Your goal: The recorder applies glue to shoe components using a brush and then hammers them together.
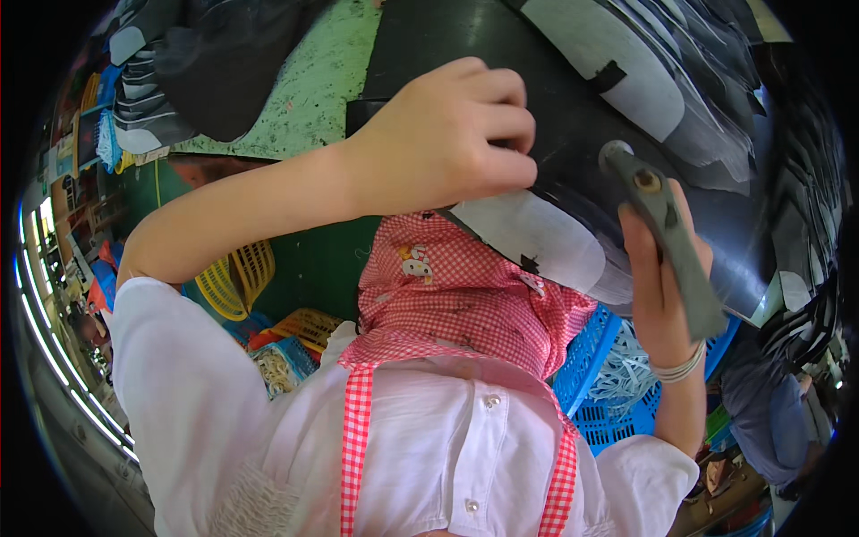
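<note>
My left hand is closed over the black work surface, fingers curled inward; whatever they may hold is hidden. Just under it, a dark piece with a whitish rounded panel lies at the surface's near edge, partly over my lap. A small black patch marks that panel. To the right, my right hand is wrapped round the handle of a hammer. Its long grey metal head has a round face at the far end, raised above the black surface.
Layered dark and whitish pieces are spread at the far right. Another stack of dark pieces sits on the green tabletop, far left. Below are a blue basket of pale strips and yellow baskets. A red checked apron covers my lap.
</note>
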Action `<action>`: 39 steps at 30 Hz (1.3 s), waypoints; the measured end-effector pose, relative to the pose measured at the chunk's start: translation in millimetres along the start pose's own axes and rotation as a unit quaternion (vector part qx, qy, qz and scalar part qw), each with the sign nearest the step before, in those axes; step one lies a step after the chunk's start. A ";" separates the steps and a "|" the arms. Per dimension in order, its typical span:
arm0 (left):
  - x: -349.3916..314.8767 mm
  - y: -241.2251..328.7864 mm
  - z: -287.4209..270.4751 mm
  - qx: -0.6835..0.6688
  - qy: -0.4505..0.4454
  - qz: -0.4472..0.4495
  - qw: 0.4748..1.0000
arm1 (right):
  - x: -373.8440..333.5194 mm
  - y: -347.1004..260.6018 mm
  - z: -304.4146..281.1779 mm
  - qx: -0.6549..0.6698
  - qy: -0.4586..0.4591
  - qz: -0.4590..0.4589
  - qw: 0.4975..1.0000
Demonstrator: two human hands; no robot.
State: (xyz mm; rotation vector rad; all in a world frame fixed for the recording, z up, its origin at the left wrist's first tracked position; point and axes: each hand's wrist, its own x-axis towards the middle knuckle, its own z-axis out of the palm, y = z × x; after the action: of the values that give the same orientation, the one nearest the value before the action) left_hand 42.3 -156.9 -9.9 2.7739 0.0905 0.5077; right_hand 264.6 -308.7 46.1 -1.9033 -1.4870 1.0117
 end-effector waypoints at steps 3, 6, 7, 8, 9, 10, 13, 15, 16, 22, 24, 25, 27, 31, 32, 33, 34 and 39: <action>-4.6 -7.9 -4.6 -0.068 -0.020 -0.051 0.996 | 5.0 -5.9 5.6 -0.031 -0.090 -0.130 0.987; -8.4 -14.9 -7.0 -0.040 0.004 0.001 0.999 | 10.4 -8.4 10.0 -0.042 -0.043 -0.083 0.995; -9.7 -16.1 -7.6 0.003 0.020 0.040 0.999 | 11.0 -9.3 12.1 -0.045 -0.003 -0.078 0.996; -11.1 -16.6 -7.8 0.048 0.018 0.101 0.994 | 11.1 -9.7 14.3 -0.048 -0.048 -0.095 0.993; -12.5 -19.5 -9.4 0.005 0.008 0.080 0.997 | 11.4 -10.8 15.5 -0.046 -0.086 -0.109 0.989; -14.0 -23.5 -11.7 -0.018 0.009 0.044 0.999 | 11.2 -11.8 18.3 -0.030 -0.159 -0.106 0.981; -19.1 -31.5 -15.6 -0.053 0.023 0.042 0.997 | 12.8 -16.4 21.8 -0.028 -0.065 -0.115 0.991; -21.8 -32.2 -15.2 -0.022 0.011 0.067 0.997 | 13.4 -19.1 23.3 0.015 -0.028 -0.063 0.997; -22.5 -31.9 -14.6 0.001 -0.006 0.093 0.996 | 14.6 -19.4 24.5 -0.009 -0.089 -0.130 0.987; -25.3 -27.4 -19.1 -0.108 -0.021 -0.029 0.994 | 10.0 2.5 21.0 -0.030 -0.017 -0.090 0.995; -23.5 -21.7 -26.0 -0.171 -0.068 -0.088 0.979 | 1.3 13.2 18.0 -0.067 0.017 -0.095 0.993; -23.1 -17.2 -31.2 -0.238 -0.069 -0.134 0.959 | -3.0 16.9 16.8 -0.083 0.022 -0.105 0.991; -18.1 -4.9 -38.1 -0.304 -0.022 -0.151 0.940 | -9.7 18.2 8.2 -0.079 0.020 -0.115 0.990; 1.7 35.7 -29.4 -0.462 -0.020 -0.234 0.855 | -13.6 0.9 -29.7 -0.250 0.079 -0.200 0.944; 10.2 44.6 -18.5 -0.479 -0.021 -0.252 0.841 | -14.2 -6.1 -43.1 -0.085 0.052 -0.123 0.987; 19.1 48.1 -6.8 -0.457 -0.033 -0.269 0.847 | -12.5 -6.7 -50.1 -0.144 0.077 -0.148 0.975; 26.5 50.5 5.5 -0.416 -0.019 -0.282 0.864 | -10.7 -7.2 -56.4 -0.192 0.132 -0.202 0.951; 28.8 37.6 38.7 -0.096 0.056 -0.163 0.980 | -34.7 20.9 -39.4 -0.123 0.053 -0.134 0.982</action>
State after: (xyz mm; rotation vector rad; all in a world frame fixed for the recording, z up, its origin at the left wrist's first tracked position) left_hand 83.1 -200.6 -22.4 2.4738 0.4852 0.5524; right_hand 304.4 -345.9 61.5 -1.8204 -1.8149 0.6191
